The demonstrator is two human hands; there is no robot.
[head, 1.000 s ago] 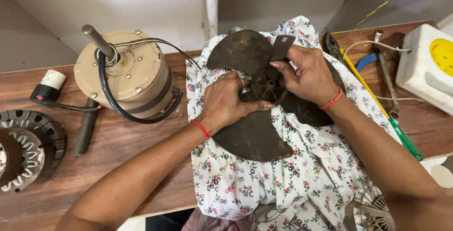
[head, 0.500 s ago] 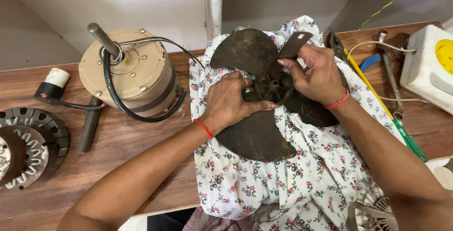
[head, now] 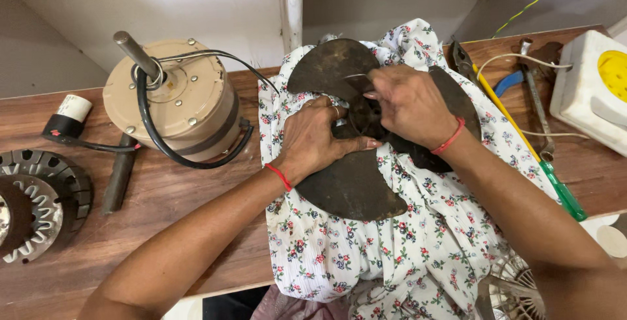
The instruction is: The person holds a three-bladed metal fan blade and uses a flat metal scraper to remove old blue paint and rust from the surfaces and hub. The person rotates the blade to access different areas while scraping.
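At the near edge, a floral cloth [head: 418, 255] hangs over the front of the tabletop [head: 176, 228]. A white grille [head: 522, 287] shows at the lower right corner, partly cut off by the frame.

On the cloth lies a dark, dirty fan blade [head: 353, 186] with three lobes: one lobe points toward the viewer, one points to the far left, and one is largely covered by the right wrist.

The left hand [head: 320, 140] lies flat on the blade beside the hub, fingers together and extended toward the centre. A red thread circles its wrist.

The right hand [head: 408, 104] is curled over the hub from the far right, with its fingertips bent down onto the hub area. Whether it pinches anything cannot be determined; the hub is hidden beneath the fingers. A red thread circles this wrist also.

Left of the cloth, a beige motor [head: 173, 101] stands upright, shaft up, with a black cable [head: 150, 130] looped around it. At the left edge lies a stator [head: 36, 202].

Right of the cloth lie a screwdriver [head: 529, 157] with a yellow shaft and green handle, then pliers [head: 460, 59], then a white-and-yellow box [head: 594, 88] at the far right.
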